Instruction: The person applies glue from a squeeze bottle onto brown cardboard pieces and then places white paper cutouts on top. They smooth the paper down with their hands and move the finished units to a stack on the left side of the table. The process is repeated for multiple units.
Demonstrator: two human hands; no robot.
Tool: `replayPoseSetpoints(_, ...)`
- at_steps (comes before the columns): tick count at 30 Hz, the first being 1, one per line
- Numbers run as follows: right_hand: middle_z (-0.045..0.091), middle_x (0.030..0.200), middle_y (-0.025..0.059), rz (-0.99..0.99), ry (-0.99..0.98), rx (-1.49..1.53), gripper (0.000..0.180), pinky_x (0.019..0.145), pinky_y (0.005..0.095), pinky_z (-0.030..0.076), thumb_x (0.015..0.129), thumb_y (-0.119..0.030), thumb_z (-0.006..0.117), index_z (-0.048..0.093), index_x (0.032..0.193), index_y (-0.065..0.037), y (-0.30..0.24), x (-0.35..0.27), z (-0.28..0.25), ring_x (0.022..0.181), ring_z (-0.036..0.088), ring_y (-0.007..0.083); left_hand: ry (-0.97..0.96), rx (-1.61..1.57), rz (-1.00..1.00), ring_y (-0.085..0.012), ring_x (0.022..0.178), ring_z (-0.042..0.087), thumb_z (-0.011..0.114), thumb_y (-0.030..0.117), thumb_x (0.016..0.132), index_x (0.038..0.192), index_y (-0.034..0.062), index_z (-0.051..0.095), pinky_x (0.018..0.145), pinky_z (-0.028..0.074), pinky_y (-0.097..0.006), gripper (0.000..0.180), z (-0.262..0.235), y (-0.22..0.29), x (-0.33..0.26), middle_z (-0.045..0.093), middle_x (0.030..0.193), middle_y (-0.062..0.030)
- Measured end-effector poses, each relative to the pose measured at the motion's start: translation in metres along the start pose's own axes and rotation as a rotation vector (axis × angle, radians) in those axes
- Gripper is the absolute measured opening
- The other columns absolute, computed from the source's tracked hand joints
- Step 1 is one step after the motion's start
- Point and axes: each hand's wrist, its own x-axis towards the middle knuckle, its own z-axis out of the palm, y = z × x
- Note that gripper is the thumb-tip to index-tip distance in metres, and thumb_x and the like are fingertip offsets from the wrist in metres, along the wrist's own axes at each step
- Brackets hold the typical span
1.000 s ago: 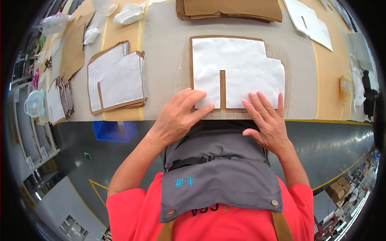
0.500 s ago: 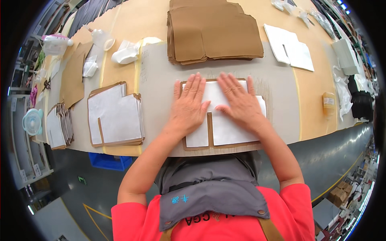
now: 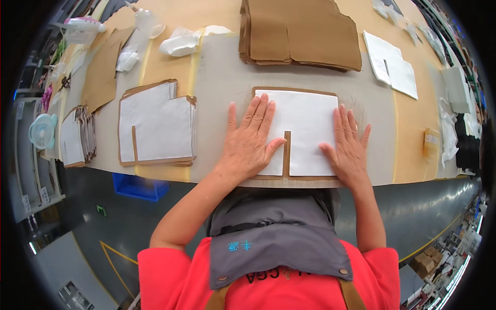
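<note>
In front of me on the table lies a white slotted sheet [image 3: 310, 116] on top of a brown piece [image 3: 287, 160], whose border shows at the top and bottom and through the slot. My left hand [image 3: 249, 137] rests flat over the sheet's left side, fingers stretched and thumb beside the slot. Along the right edge, my right hand [image 3: 350, 147] lies flat with its fingers apart, covering part of that edge. Neither hand grips anything.
A thick stack of brown pieces [image 3: 302, 39] sits farther back, with white slotted sheets [image 3: 395, 70] to its right. White-faced brown pieces [image 3: 157, 129] are piled at the left. A yellowish bottle [image 3: 430, 143] stands at right; a blue crate [image 3: 139, 187] is below the table edge.
My right hand has slid outward to the sheet's right edge, uncovering its upper right part. My left hand stays on the left side. The whole view has shifted a little.
</note>
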Motion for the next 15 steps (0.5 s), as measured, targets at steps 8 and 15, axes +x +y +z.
replayPoseSetpoints(8,0.014,0.172,0.0045,-0.001,-0.024,-0.014,0.094,0.123,0.061,-0.005,0.097,-0.072,0.035,0.013,0.165,-0.012,-0.003,-0.008,0.001,0.159,0.009,0.0257,0.023,-0.036,0.003,-0.0312,0.158,0.008,0.036,0.062,0.103,0.163,0.0057,0.017,0.121,-0.004,-0.064,0.084,0.001,-0.002,-0.034,0.012,0.17,-0.0173)
replayPoseSetpoints(15,0.067,0.125,0.012,-0.166,0.403,0.471,0.038,0.106,0.0467,0.042,0.095,-0.025,0.071,0.063,0.127,-0.006,-0.038,0.031,-0.055,0.118,0.061,0.032,0.21,-0.166,-0.203,-0.0335,0.158,0.007,0.039,0.055,0.105,0.16,0.0019,0.026,0.123,0.0,-0.06,0.078,-0.002,-0.03,-0.041,0.014,0.17,-0.0193)
